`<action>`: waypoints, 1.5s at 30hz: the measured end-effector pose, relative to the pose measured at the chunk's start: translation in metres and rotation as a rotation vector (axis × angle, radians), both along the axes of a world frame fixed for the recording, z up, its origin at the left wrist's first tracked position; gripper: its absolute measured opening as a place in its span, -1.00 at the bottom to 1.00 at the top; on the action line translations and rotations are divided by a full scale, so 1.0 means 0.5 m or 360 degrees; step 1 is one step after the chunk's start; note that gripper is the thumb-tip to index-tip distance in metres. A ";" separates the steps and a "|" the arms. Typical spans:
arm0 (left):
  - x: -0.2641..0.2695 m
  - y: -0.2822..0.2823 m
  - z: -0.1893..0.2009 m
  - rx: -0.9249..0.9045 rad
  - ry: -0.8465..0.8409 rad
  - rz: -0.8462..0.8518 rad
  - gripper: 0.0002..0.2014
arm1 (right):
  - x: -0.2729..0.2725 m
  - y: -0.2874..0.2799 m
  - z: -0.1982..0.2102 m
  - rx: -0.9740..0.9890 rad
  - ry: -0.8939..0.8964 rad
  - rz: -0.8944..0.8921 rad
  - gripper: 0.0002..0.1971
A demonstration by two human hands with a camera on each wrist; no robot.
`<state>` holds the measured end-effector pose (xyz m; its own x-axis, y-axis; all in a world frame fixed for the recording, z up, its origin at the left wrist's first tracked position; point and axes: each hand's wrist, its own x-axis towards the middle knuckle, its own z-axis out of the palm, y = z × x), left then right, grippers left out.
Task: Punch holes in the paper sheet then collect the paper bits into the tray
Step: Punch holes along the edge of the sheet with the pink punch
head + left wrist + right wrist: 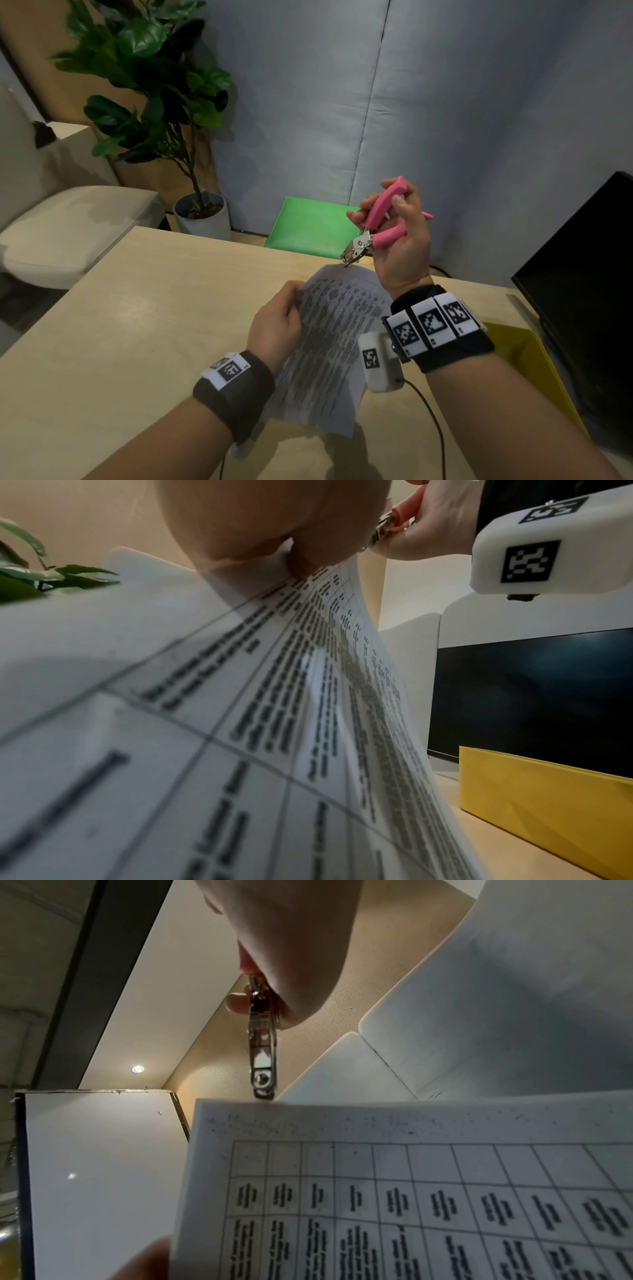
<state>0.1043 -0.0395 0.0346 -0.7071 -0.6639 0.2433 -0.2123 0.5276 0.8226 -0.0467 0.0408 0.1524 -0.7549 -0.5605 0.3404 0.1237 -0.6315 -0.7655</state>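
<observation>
Paper sheet (329,339) in left hand (277,325), right hand (400,243) gripping punch (371,226)

From the head we look down at the table (137,308). Our wrist views sit very close, facing up along the printed sheet (240,723); all three share the hole punch (262,1053).

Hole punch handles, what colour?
Pink, on the hole punch that the right hand grips; the head is bare metal. Clearest in the head view.
</observation>
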 end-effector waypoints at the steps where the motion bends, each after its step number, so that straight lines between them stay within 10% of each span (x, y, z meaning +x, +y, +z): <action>1: 0.000 0.000 0.001 -0.0005 -0.0009 0.0000 -0.61 | 0.000 0.000 0.000 0.0003 0.0005 0.0002 -0.75; 45: -0.018 0.011 -0.026 -0.0041 -0.0032 -0.0164 -0.68 | 0.002 -0.040 -0.031 0.0229 0.0006 -0.0060 -0.90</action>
